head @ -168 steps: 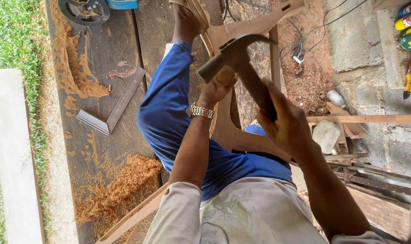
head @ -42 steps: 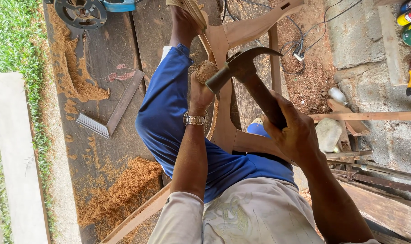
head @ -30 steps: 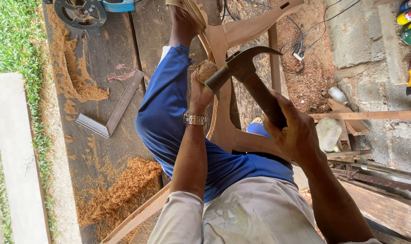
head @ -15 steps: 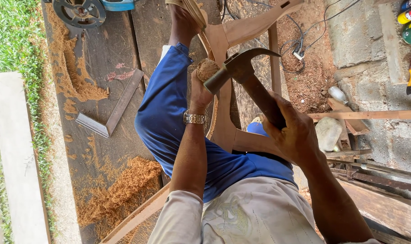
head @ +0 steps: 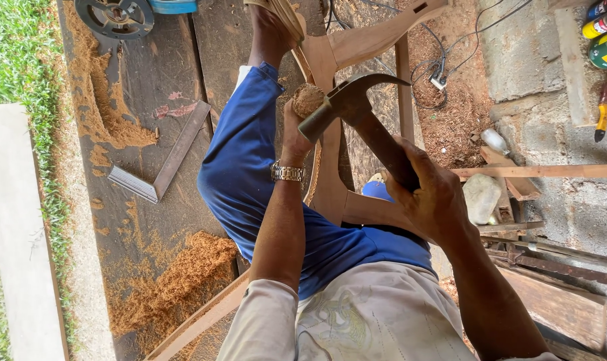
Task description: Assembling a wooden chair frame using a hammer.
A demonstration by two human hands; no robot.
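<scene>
Head view, looking down: right hand point(head: 431, 194) wrapped tight round the handle of a claw hammer point(head: 357, 113), head up near the top of a curved wooden frame point(head: 330, 167). Left hand point(head: 296, 130) closed round a small brown lump point(head: 308, 100), pinched against the frame edge, right beside the hammer face, practically touching. Can't tell what the lump really is, maybe a plug or a wad of filler, too rough to say. Frame propped between blue-trousered legs point(head: 250, 174), sandalled foot point(head: 276, 17) braced at the top. Metal watch point(head: 287, 172) on the left wrist. Steel square point(head: 160, 164) lying on the dark boards, sawdust point(head: 176, 281) heaped around, a cable point(head: 443, 60) trailing across the shavings, spray cans point(head: 604, 30) on the concrete off to the right. Biggest worry, just a guess: fingers sitting so close to the hammer face, so a glancing blow lands on knuckles instead of wood. Also the frame only held by legs, so a hard hit could kick it sideways and twist the joint. Claw pointing out toward that thin upright rail point(head: 403, 87), easy to ding on a backswing. Loose sawdust underfoot, slippery bracing too.
</scene>
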